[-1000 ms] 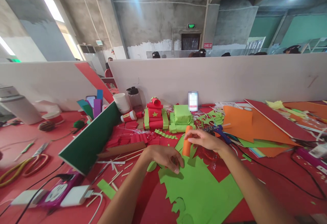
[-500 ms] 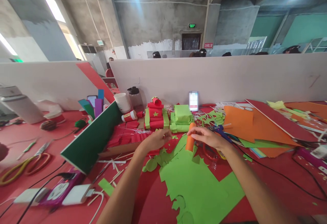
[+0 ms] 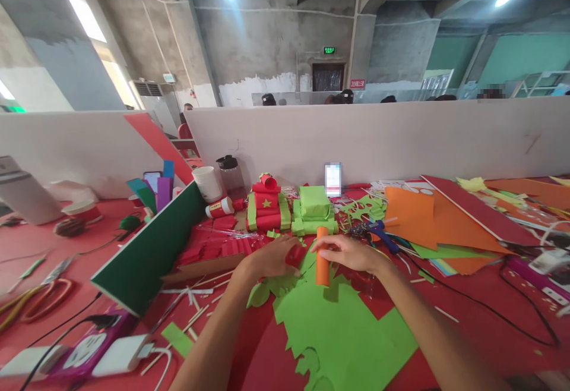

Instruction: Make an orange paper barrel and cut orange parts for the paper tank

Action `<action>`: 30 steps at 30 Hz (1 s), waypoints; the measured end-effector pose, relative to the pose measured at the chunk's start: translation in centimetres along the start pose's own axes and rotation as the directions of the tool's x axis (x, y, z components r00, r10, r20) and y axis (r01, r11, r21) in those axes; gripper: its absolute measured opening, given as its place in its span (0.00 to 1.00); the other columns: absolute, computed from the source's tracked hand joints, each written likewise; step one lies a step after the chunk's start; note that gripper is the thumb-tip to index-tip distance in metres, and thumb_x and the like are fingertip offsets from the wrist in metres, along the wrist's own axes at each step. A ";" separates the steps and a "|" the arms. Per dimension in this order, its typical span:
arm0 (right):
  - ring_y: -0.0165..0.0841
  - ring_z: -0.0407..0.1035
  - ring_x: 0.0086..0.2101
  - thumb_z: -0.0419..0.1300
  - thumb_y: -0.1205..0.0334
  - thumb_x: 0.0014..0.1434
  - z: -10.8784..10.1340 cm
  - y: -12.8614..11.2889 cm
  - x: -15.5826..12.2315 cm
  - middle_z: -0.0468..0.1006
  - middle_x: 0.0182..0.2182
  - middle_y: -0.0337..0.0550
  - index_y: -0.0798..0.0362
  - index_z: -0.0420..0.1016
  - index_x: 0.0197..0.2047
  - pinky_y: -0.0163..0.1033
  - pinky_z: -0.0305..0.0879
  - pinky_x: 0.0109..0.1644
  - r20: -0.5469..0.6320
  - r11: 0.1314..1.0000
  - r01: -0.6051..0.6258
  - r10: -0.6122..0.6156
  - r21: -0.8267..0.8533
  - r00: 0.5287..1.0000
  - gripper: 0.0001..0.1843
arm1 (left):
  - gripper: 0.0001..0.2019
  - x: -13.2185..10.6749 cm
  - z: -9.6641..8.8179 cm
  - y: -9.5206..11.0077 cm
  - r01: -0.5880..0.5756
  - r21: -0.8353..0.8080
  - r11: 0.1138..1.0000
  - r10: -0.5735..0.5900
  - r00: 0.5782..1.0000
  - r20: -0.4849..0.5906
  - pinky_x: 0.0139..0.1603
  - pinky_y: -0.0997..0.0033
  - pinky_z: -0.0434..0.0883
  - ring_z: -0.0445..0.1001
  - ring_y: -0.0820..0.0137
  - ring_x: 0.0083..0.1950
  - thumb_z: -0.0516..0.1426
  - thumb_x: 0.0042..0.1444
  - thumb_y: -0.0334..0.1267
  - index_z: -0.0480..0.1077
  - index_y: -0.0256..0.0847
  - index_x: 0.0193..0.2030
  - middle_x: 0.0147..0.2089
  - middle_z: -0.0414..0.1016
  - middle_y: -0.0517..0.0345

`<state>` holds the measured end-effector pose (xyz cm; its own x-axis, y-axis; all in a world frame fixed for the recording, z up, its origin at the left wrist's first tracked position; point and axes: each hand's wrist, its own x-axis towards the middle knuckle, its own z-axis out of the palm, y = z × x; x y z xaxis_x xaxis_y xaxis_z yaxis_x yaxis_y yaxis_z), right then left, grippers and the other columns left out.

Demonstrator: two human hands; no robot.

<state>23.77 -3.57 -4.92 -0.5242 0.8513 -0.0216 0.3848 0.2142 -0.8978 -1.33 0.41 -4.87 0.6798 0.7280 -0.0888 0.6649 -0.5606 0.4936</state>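
Note:
My right hand (image 3: pixel 351 254) pinches an orange paper tube (image 3: pixel 322 269) near its upper part and holds it upright over the green paper sheet (image 3: pixel 342 331). The sheet has jagged cut edges. My left hand (image 3: pixel 276 256) is open, thumb and fingers apart, low over green paper cut-outs (image 3: pixel 271 289), with nothing seen in it. Behind the hands sit a red paper tank model (image 3: pixel 268 205) with a yellow star and a green paper-wrapped block (image 3: pixel 315 204) on green rolls. A blue glue gun (image 3: pixel 383 235) lies beyond my right hand.
At left, a dark green board (image 3: pixel 146 254) leans beside a box of red paper strips (image 3: pixel 202 266). Power strips (image 3: pixel 89 343) with cables and scissors (image 3: pixel 44 299) lie farther left. Orange sheets (image 3: pixel 412 216) are at right. A phone (image 3: pixel 333 179) stands against the white partition (image 3: pixel 378 135).
My right hand has brought the orange tube slightly left and nearer to me. My left hand has lowered, and its fingers have spread. The view has shifted a little.

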 end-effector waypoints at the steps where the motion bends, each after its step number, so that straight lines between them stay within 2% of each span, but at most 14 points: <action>1: 0.31 0.70 0.33 0.58 0.52 0.64 0.1 -0.1 0.0 0.74 0.41 0.42 0.44 0.77 0.51 0.35 0.69 0.36 0.002 1.000 -0.005 0.005 -0.014 1.000 0.15 | 0.28 0.1 0.2 -0.1 -0.011 0.007 1.000 0.011 1.000 0.000 0.58 0.59 0.63 0.65 0.53 0.60 0.64 0.46 0.43 0.66 0.44 0.56 0.58 0.68 0.48; 4: 0.31 0.71 0.32 0.58 0.52 0.63 0.6 0.0 0.1 0.74 0.41 0.42 0.45 0.77 0.50 0.33 0.68 0.32 -0.008 0.997 -0.047 0.047 -0.061 0.999 0.14 | 0.22 0.2 0.4 -0.1 -0.022 0.028 0.999 0.023 0.999 -0.026 0.56 0.60 0.65 0.68 0.55 0.57 0.59 0.49 0.33 0.68 0.42 0.53 0.54 0.70 0.48; 6: 0.30 0.70 0.28 0.58 0.51 0.63 0.9 0.2 0.2 0.75 0.38 0.41 0.45 0.77 0.50 0.31 0.64 0.27 -0.019 0.989 -0.100 0.098 -0.108 0.995 0.15 | 0.20 0.2 0.2 0.2 -0.032 0.013 0.999 0.033 0.997 -0.067 0.54 0.62 0.65 0.69 0.56 0.55 0.55 0.51 0.31 0.68 0.41 0.52 0.54 0.71 0.47; 9: 0.28 0.69 0.23 0.58 0.51 0.63 1.5 0.5 0.5 0.76 0.33 0.39 0.44 0.76 0.50 0.30 0.60 0.24 -0.034 0.980 -0.121 0.117 -0.156 0.993 0.15 | 0.12 0.4 0.0 1.0 -0.035 -0.092 0.995 0.017 0.984 -0.180 0.50 0.64 0.66 0.72 0.59 0.50 0.51 0.59 0.38 0.68 0.41 0.48 0.49 0.74 0.48; 11: 0.27 0.69 0.22 0.58 0.53 0.63 1.9 0.5 0.8 0.77 0.34 0.39 0.44 0.75 0.50 0.30 0.61 0.24 -0.078 0.984 -0.088 0.077 -0.155 0.994 0.14 | 0.14 0.6 0.1 1.6 -0.030 -0.222 0.975 -0.020 0.975 -0.220 0.44 0.65 0.68 0.73 0.62 0.44 0.49 0.63 0.47 0.67 0.40 0.45 0.44 0.75 0.50; 13: 0.28 0.70 0.23 0.56 0.54 0.64 2.1 0.3 1.0 0.78 0.35 0.39 0.44 0.75 0.51 0.31 0.62 0.26 -0.120 0.988 -0.042 0.024 -0.146 0.992 0.14 | 0.18 0.9 0.4 2.2 -0.017 -0.371 0.928 -0.064 0.977 -0.205 0.40 0.67 0.68 0.73 0.64 0.40 0.49 0.62 0.53 0.66 0.39 0.44 0.39 0.75 0.53; 16: 0.29 0.71 0.25 0.54 0.55 0.66 2.2 0.2 1.2 0.79 0.37 0.40 0.44 0.74 0.52 0.32 0.63 0.27 -0.133 0.992 0.031 -0.047 -0.126 0.990 0.14 | 0.22 1.3 1.0 3.0 -0.005 -0.555 0.832 -0.091 0.985 -0.145 0.38 0.68 0.69 0.73 0.65 0.39 0.54 0.58 0.57 0.65 0.38 0.46 0.37 0.75 0.55; 19: 0.29 0.73 0.28 0.54 0.58 0.66 2.3 0.1 1.3 0.79 0.42 0.40 0.41 0.72 0.55 0.32 0.64 0.29 -0.150 0.994 0.050 -0.064 -0.094 0.987 0.16 | 0.25 1.5 1.4 3.5 -0.029 -0.663 0.748 -0.055 0.993 -0.106 0.40 0.67 0.69 0.74 0.64 0.42 0.60 0.52 0.56 0.65 0.37 0.47 0.38 0.76 0.53; 22: 0.29 0.74 0.29 0.54 0.60 0.66 2.1 -0.3 1.2 0.78 0.46 0.41 0.40 0.72 0.57 0.31 0.66 0.29 -0.138 0.998 0.022 -0.030 -0.057 0.990 0.17 | 0.26 1.7 1.7 3.2 -0.035 -0.704 0.710 -0.047 0.994 -0.097 0.40 0.67 0.69 0.74 0.63 0.42 0.62 0.50 0.56 0.66 0.38 0.47 0.38 0.76 0.53; 25: 0.29 0.75 0.31 0.54 0.59 0.66 0.5 -1.3 0.1 0.78 0.44 0.42 0.43 0.72 0.58 0.33 0.70 0.34 -0.001 1.000 0.007 -0.007 0.007 1.000 0.18 | 0.28 2.0 1.8 2.3 -0.012 -0.670 0.742 -0.075 0.992 -0.100 0.34 0.71 0.67 0.73 0.66 0.38 0.62 0.49 0.57 0.65 0.38 0.48 0.37 0.75 0.55; 27: 0.31 0.75 0.34 0.55 0.56 0.66 -1.7 -1.9 -1.3 0.78 0.44 0.44 0.46 0.75 0.55 0.35 0.71 0.35 0.102 0.999 0.012 -0.017 0.045 0.995 0.16 | 0.29 2.1 1.8 1.6 0.041 -0.614 0.788 -0.123 0.988 -0.093 0.28 0.73 0.62 0.70 0.69 0.33 0.60 0.50 0.59 0.64 0.38 0.49 0.35 0.73 0.58; 28: 0.32 0.76 0.35 0.55 0.54 0.65 -3.1 -1.9 -2.2 0.78 0.45 0.45 0.47 0.76 0.53 0.35 0.71 0.35 0.099 0.999 0.013 -0.018 0.045 0.995 0.17 | 0.30 2.0 1.7 1.4 0.059 -0.592 0.804 -0.139 0.986 -0.092 0.26 0.73 0.60 0.69 0.69 0.32 0.59 0.50 0.60 0.64 0.39 0.50 0.34 0.72 0.58; 29: 0.33 0.76 0.36 0.56 0.52 0.65 -4.7 -1.7 -3.2 0.78 0.46 0.46 0.48 0.76 0.53 0.36 0.71 0.36 0.033 0.998 0.019 -0.021 0.058 0.999 0.18 | 0.29 2.0 1.6 1.2 0.075 -0.571 0.817 -0.150 0.985 -0.085 0.26 0.73 0.60 0.68 0.69 0.31 0.59 0.50 0.61 0.64 0.40 0.50 0.34 0.72 0.58; 30: 0.35 0.75 0.38 0.55 0.50 0.64 -6.4 -1.1 -4.1 0.78 0.48 0.47 0.49 0.75 0.54 0.37 0.72 0.38 -0.099 0.997 0.026 -0.019 0.066 0.995 0.19 | 0.29 1.9 1.5 1.2 0.086 -0.553 0.829 -0.152 0.986 -0.073 0.25 0.73 0.59 0.68 0.69 0.31 0.58 0.51 0.61 0.64 0.41 0.50 0.34 0.71 0.59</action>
<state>30.35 -4.29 -1.00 -0.4537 0.8903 0.0394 0.3202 0.2041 -0.9251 1.20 0.53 -5.74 0.5464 0.8317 -0.0989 0.4386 -0.1836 0.8798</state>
